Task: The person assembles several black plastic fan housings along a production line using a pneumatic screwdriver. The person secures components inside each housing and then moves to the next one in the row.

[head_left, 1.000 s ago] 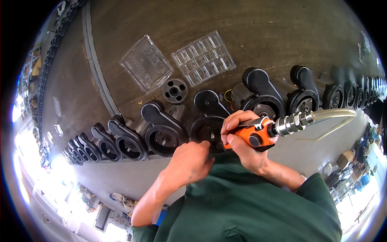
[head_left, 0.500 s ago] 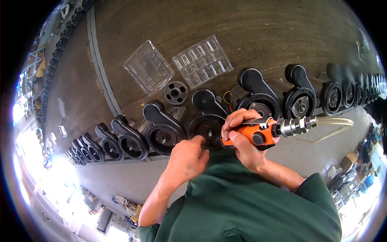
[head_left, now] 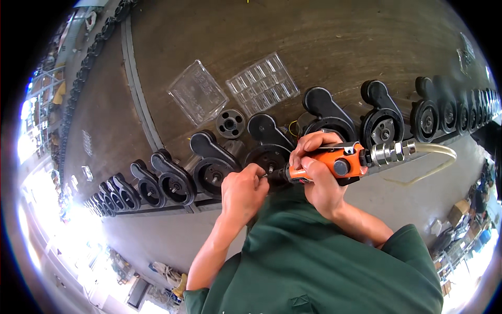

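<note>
My right hand (head_left: 321, 180) is wrapped round an orange pneumatic driver (head_left: 334, 163), held nearly level with its dark nose pointing left. A metal coupling and a pale air hose trail from its right end. By the nose, the fingers of my left hand (head_left: 243, 192) are pinched together; a tiny bit of metal shows there, too small to name. Just behind both hands stands a black round housing (head_left: 265, 128) with a paddle-shaped arm on top. A metal shaft (head_left: 271, 168) sticks out of its middle, and the driver's nose covers part of its lower rim.
Similar black housings (head_left: 209, 157) line the bench edge on both sides. Behind them lie a clear plastic tray with pockets (head_left: 263, 83), a flat clear tray (head_left: 198, 94) and a grey metal disc with holes (head_left: 230, 123). A metal strip (head_left: 137, 86) crosses the brown bench top.
The driver has shifted slightly right and tilted, and its dark nose now shows beside my left fingertips. My left hand has turned and risen a little. The whole view has shifted slightly.
</note>
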Motion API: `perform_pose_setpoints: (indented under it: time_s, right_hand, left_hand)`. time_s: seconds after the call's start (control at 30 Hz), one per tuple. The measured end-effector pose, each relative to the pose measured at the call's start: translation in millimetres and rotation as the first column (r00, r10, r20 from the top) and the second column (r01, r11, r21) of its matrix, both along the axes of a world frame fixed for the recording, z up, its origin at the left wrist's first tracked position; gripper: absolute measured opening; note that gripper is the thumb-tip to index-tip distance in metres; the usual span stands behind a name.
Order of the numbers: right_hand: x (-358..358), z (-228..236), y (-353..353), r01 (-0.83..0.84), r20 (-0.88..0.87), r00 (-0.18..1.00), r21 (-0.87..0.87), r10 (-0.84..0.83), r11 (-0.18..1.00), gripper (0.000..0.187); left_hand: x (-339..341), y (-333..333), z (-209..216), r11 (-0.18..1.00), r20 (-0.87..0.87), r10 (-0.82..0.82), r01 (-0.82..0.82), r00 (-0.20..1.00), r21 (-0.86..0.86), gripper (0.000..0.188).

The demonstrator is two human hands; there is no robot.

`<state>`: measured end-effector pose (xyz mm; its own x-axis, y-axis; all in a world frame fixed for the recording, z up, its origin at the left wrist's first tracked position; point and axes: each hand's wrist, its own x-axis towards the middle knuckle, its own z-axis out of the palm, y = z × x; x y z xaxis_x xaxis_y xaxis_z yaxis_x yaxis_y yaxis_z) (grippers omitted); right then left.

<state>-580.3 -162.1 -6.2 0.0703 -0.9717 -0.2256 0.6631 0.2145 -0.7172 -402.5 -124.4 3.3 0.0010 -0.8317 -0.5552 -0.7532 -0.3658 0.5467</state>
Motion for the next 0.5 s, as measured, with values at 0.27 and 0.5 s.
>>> perform_pose_setpoints:
  time_s: [0.27, 0.5]
  right_hand:
    - [-9, 32, 14, 0.110, 0.142, 0.986, -0.123, -0.092, 0.986, 0.025]
    - [-17, 55, 46, 0.089, 0.188, 0.981, -0.165, -0.057, 0.982, 0.024]
  left_hand:
    - [-3, 31, 18, 0.916, -0.263, 0.215, -0.288, 0.941, -0.279, 0.013]
    - [-11, 78, 35, 0.862, -0.368, 0.334, -0.439, 0.868, -0.253, 0.013]
